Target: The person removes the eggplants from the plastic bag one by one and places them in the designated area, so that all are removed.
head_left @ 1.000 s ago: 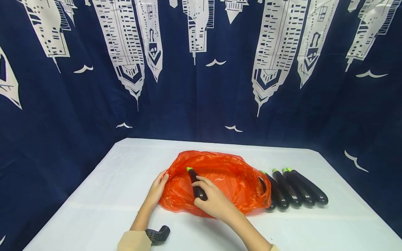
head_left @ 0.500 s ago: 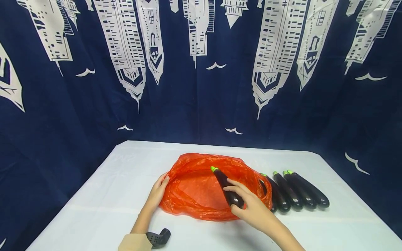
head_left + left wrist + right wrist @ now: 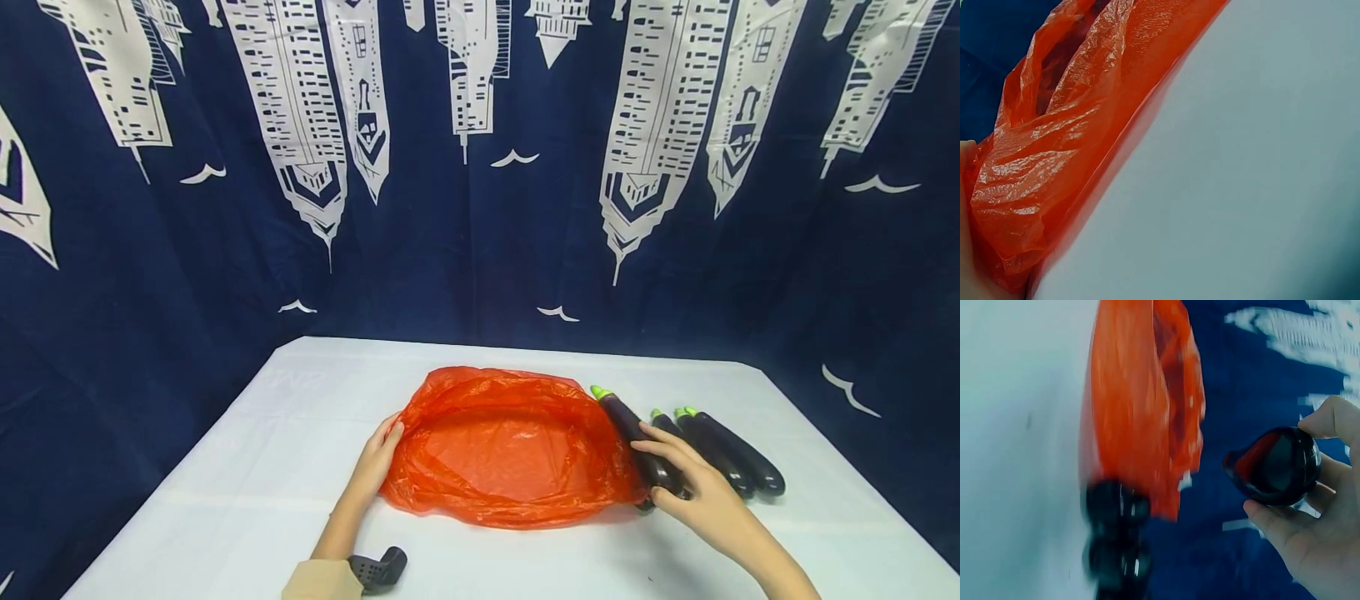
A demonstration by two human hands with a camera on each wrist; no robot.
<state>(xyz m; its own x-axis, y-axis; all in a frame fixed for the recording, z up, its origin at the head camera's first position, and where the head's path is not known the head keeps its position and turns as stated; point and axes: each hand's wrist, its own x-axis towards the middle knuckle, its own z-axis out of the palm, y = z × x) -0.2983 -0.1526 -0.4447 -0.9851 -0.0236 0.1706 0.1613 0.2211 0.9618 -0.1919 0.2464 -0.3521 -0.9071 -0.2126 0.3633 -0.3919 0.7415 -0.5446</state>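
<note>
A red plastic bag (image 3: 495, 458) lies with its mouth spread wide in the middle of the white table. My left hand (image 3: 379, 457) grips its left edge, thumb over the rim; the left wrist view shows the crinkled bag (image 3: 1054, 156) beside that hand. Off the bag's right end, my right hand (image 3: 693, 483) holds an eggplant (image 3: 626, 421) around its thick lower part, green stem pointing away to the left. In the right wrist view this eggplant (image 3: 1279, 465) is raised, its rounded end between thumb and fingers. It partly hides other eggplants behind it in the head view.
Several more eggplants (image 3: 738, 454) lie side by side at the table's right, stems away from me. The white table (image 3: 247, 483) has a dark blue curtain (image 3: 465, 275) with white building prints behind it. A dark grey curved piece (image 3: 378, 571) sits by the left wrist.
My right hand has carried the eggplant rightward, from over the bag's mouth to the eggplants at its right end. The left hand has stayed at the bag's left edge.
</note>
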